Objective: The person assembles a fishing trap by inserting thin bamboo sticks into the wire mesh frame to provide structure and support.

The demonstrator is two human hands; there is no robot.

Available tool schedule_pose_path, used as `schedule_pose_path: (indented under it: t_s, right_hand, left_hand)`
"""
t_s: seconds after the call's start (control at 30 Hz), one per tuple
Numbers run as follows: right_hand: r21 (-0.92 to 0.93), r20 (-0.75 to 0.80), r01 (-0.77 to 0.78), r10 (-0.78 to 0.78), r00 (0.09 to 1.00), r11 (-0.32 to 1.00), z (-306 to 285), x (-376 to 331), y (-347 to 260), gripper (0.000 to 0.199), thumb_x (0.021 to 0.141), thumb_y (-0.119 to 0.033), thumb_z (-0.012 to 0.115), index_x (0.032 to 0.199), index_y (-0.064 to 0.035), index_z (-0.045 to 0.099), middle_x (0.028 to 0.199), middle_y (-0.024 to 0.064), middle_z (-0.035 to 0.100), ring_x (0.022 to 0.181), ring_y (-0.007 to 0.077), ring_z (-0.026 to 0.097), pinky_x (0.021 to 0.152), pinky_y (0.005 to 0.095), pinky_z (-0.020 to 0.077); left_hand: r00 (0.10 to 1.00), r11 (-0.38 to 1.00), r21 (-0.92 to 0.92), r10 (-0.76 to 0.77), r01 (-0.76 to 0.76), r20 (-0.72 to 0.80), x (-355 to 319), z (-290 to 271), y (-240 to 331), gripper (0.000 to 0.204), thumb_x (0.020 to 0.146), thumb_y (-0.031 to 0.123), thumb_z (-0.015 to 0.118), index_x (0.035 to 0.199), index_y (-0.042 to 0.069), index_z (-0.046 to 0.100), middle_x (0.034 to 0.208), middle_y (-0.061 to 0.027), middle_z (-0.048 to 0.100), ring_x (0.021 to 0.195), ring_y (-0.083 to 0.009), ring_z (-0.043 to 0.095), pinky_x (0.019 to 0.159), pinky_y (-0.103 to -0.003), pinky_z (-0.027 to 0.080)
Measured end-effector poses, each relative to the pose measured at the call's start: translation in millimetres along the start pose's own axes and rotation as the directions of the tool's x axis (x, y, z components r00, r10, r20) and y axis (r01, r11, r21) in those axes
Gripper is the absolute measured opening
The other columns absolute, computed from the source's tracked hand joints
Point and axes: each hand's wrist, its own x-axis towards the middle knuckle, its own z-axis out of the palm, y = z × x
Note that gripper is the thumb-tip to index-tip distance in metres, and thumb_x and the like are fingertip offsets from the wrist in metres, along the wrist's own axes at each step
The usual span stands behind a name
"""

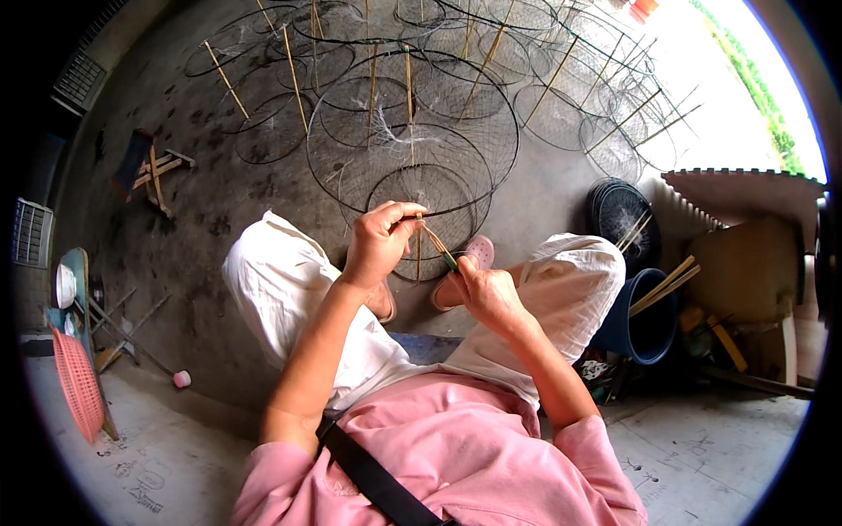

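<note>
while we look down from the head camera, the left hand (379, 238) is a little above the centre, closed in a loose fist, and its thumb and fingers pinch the top of a thin bamboo stick (419, 250) that stands almost upright in front of the knees. the right hand (485, 287) is at 4 o'clock from the left hand and near it, also curled closed; it holds a small green-tipped tool (441, 248) that points up to 10 o'clock, toward the left fingers. we cannot tell if the tool's tip touches the stick. just behind both hands, at 12 o'clock, a round wire net hoop (430, 215) stands on the grey concrete floor (202, 210), and the stick lies across its mesh. many more net hoops (456, 70) with bamboo sticks are spread on the floor toward 12 and 1 o'clock. at 3 o'clock a dark blue bucket (647, 331) holds some bamboo sticks, next to a stack of black hoops (618, 215). at 8 o'clock, far from the hands, a pink basket (77, 384) leans
</note>
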Motion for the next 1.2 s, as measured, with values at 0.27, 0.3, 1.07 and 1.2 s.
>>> schedule_pose_path:
  t_s: [0.27,0.3,1.07,1.2]
  right_hand:
    - [-0.052,0.005,0.033,-0.033,0.999,0.998,-2,21,19,0.036,0.119,-0.042,0.069,0.116,-0.0074,0.059,0.086,0.0288,0.070,0.067,0.0501,0.073,0.057,0.0606,0.0581]
    - [-0.036,0.051,0.046,-0.044,0.998,0.998,-7,23,18,0.036,0.120,-0.042,0.068,0.115,-0.0068,0.058,0.088,0.0277,0.073,0.068,0.0491,0.074,0.058,0.0598,0.0581]
    - [-0.021,0.337,0.039,-0.030,0.941,0.999,-72,246,-69,0.059,0.119,-0.056,0.060,0.113,-0.0046,0.088,0.086,0.0160,0.084,0.082,0.0319,0.084,0.077,0.0506,0.0636]
    - [0.267,0.602,-0.359,0.136,0.787,0.894,9,299,-76,0.061,0.118,-0.063,0.066,0.123,-0.0054,0.087,0.079,0.0128,0.081,0.066,0.0229,0.078,0.058,0.0408,0.0595]
  left_hand:
    - [1.000,1.000,0.009,0.009,-0.009,-0.009,3,-1,-8,0.021,0.105,-0.007,0.083,0.123,0.001,0.087,0.101,-0.0059,0.085,0.063,-0.0056,0.066,0.057,-0.027,0.052]
    - [1.000,1.000,0.001,0.025,-0.025,-0.011,4,-1,-8,0.021,0.104,-0.006,0.083,0.124,0.001,0.086,0.101,-0.0057,0.086,0.063,-0.0051,0.066,0.057,-0.028,0.052]
    - [0.951,0.936,0.179,0.308,-0.302,-0.008,-22,-12,0,0.022,0.100,0.001,0.088,0.121,0.006,0.088,0.102,-0.0141,0.084,0.086,-0.0320,0.082,0.077,-0.040,0.065]
    - [0.950,0.915,0.265,0.310,-0.304,0.018,-21,-20,14,0.023,0.101,0.006,0.088,0.123,0.012,0.088,0.100,-0.0129,0.082,0.087,-0.0356,0.083,0.075,-0.045,0.066]
